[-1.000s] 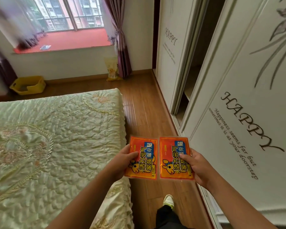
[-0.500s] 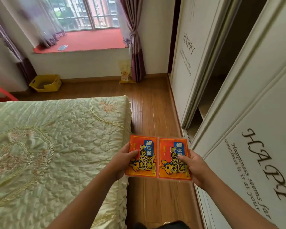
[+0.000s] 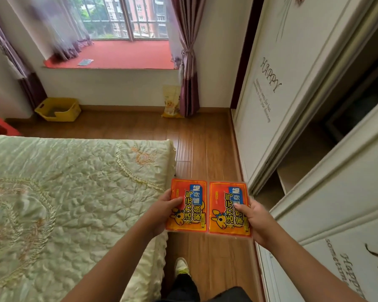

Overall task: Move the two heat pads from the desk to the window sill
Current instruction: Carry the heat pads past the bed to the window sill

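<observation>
Both pads in hand, mid-carry: left heat pad (image 3: 187,205) pinched by left hand (image 3: 162,211), right heat pad (image 3: 228,209) by right hand (image 3: 256,221), side by side over the floor (image 3: 207,147) beside the bed (image 3: 74,192). Pickup looks done. Left: reach the red window sill (image 3: 122,55), well ahead, and set both down.

orange heat pads (image 3: 207,208), red window sill (image 3: 127,55), pale-green quilted bedspread (image 3: 63,192)

Two heat pads, left heat pad (image 3: 187,207) and right heat pad (image 3: 227,209); one yellow basket (image 3: 58,109); one bed (image 3: 63,192).
</observation>
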A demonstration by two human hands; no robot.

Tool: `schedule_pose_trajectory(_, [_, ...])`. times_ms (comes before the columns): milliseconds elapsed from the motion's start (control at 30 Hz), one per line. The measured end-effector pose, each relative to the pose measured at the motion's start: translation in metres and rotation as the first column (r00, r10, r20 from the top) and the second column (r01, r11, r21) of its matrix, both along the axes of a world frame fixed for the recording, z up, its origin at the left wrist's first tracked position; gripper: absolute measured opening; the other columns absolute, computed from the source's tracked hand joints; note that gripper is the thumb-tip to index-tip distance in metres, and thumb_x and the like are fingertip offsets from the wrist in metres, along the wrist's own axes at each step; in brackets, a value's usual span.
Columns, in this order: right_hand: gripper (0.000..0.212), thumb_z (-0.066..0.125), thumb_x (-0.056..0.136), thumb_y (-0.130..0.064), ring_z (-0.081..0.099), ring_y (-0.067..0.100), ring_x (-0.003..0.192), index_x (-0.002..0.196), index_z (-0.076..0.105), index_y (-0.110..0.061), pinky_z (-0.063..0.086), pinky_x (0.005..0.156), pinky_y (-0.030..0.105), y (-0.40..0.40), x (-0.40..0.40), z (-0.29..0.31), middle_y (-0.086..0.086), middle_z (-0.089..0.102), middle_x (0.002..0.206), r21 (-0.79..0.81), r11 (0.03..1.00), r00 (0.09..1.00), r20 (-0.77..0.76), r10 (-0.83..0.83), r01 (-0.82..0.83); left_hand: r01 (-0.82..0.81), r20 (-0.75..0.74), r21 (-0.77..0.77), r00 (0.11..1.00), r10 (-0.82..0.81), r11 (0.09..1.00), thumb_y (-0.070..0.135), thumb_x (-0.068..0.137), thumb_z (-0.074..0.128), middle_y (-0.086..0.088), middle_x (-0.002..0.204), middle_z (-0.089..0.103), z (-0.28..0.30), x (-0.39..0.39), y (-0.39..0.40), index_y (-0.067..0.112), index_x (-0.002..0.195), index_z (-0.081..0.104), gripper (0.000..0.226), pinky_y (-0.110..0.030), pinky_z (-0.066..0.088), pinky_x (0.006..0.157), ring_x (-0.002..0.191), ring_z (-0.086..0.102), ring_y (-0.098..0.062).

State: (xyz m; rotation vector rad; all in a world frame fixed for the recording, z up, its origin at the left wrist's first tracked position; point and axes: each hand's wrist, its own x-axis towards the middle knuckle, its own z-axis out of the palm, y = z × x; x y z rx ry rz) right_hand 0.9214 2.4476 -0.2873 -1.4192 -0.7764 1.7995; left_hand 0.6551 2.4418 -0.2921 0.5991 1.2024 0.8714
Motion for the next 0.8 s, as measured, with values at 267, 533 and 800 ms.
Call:
schedule_pose_trajectory(267, [0.027,0.056,0.094,-0.006,0.074,0.036,0.086,0.121,0.056,-0.010,0.062,0.067,0.048,0.116,-0.052,0.015,0.024,0.072,0.107,0.013,1.000,0.999,-0.035,0.002,-0.001,-0.013,-0.026,0.021,1.000,0.014,1.000,0.004,0.097,0.051,-0.010,0.090,0.077,0.015,-0.043,0.110,0.017,0.119,0.057,0.027,-0.044,0.063,0.062,0.075,0.074,-0.027])
schedule_pose_trajectory(533, [0.026,0.057,0.094,-0.010,0.070,0.041,0.099,0.121,0.056,-0.012,0.058,0.080,0.053,0.206,-0.057,0.017,0.023,0.072,0.111,0.003,1.000,1.000,-0.007,0.022,-0.022,-0.002,-0.042,0.017,0.999,0.003,1.000,0.005,0.098,0.051,-0.011,0.092,0.078,0.013,-0.053,0.203,0.020,0.115,0.059,0.024,-0.047,0.062,0.068,0.080,0.075,-0.030])
schedule_pose_trajectory(800, [0.028,0.059,0.094,-0.013,0.073,0.035,0.095,0.122,0.056,-0.015,0.061,0.071,0.047,0.333,-0.040,-0.002,0.018,0.075,0.107,0.005,0.998,0.998,-0.035,0.056,-0.056,-0.022,-0.097,0.002,0.995,0.022,1.000,0.008,0.098,0.051,-0.010,0.092,0.079,0.010,-0.036,0.324,0.024,0.114,0.059,0.023,-0.047,0.062,0.070,0.082,0.075,-0.030])
